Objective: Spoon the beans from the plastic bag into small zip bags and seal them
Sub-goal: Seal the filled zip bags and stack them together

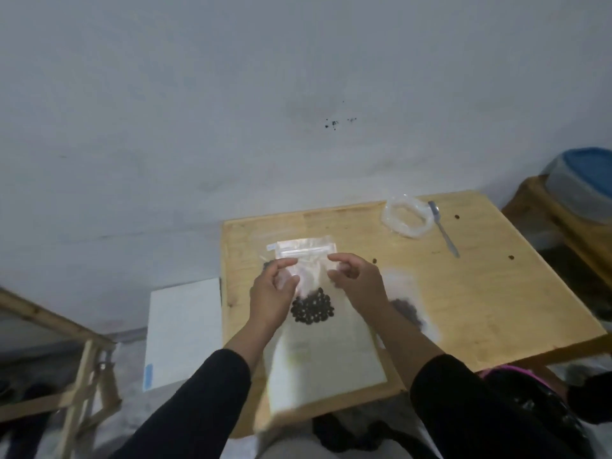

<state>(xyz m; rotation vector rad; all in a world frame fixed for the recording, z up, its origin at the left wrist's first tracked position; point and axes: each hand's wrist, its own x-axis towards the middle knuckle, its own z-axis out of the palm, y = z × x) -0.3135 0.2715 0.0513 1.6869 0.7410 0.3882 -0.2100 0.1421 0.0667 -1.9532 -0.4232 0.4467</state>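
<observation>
I see the left hand (272, 295) with thumb and forefinger curled together, pinching the left edge of the small zip bag (306, 260) just under its seal strip; the right hand (359, 282) mirrors it, fingertips bent in and nipping the right edge; both wrists are raised above the wooden table (463, 293), forearms in dark sleeves reaching in from below; the bag hangs upright between the hands, its dark beans (313, 307) heaped at the bottom; a second filled bag (409, 303) lies blurred just right of the right wrist; under the hands lies a pale sheet (328, 362); far back sit the crumpled plastic bag (407, 217) and, just beside it, the spoon (443, 230); loose beans dot the tabletop.
</observation>
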